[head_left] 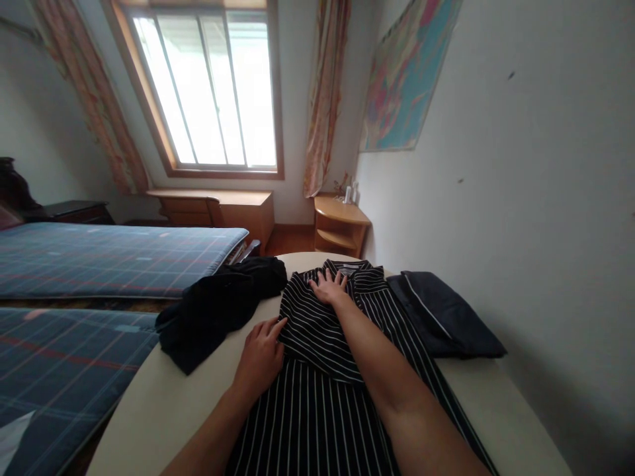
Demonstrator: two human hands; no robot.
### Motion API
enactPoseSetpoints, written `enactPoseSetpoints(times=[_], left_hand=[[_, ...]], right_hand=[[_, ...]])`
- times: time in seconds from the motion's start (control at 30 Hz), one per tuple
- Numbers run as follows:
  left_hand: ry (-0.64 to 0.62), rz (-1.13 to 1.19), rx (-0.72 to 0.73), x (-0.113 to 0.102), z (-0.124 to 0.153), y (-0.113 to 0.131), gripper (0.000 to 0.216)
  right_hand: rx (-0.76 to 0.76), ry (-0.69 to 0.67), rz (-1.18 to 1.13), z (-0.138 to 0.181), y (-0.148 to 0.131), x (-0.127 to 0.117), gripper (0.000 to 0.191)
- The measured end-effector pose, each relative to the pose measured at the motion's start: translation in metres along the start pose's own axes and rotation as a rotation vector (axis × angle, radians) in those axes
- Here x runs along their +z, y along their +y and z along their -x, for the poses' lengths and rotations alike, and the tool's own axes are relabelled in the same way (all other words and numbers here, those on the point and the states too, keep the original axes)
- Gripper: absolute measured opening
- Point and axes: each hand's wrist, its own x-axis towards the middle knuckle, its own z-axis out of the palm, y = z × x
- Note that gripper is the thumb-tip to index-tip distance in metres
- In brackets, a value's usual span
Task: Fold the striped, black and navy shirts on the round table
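A black shirt with white stripes (317, 403) lies spread on the pale table (163, 410), its collar at the far side. One sleeve is laid across the body of the shirt. My right hand (329, 288) presses flat near the collar, fingers spread. At the shirt's left edge is my left hand (260, 354), its fingers stretched towards the sleeve fold and touching the cloth there. My right forearm hides part of the shirt's middle.
Rumpled black clothing (223, 307) lies on the table's left side. A folded dark garment (441, 314) sits on the right, near the wall. Plaid mattresses (114, 258) stand to the left; a corner shelf (342, 210) is beyond the table.
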Motion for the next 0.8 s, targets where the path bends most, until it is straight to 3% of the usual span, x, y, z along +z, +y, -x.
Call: enactPoseSetpoints(times=[0.2,0.5,0.63,0.8], left_hand=[[0.014,0.034,-0.015,-0.002,-0.001,0.003,0.054],[0.019,0.014,0.017,0.000,0.000,-0.001,0.054],[0.020,-0.020,-0.006,0.003,-0.001,-0.003,0.050],[0.018,-0.062,-0.004,0.005,-0.002,-0.005,0.048]], right_hand=[[-0.190,0.183,-0.105,0.002,-0.024,-0.003,0.064],[-0.371,0.209,-0.324,0.005,-0.058,0.006,0.040],[-0.475,0.266,-0.348,0.014,-0.042,-0.001,0.041],[-0.447,0.343,-0.295,0.048,0.019,-0.030,0.028]])
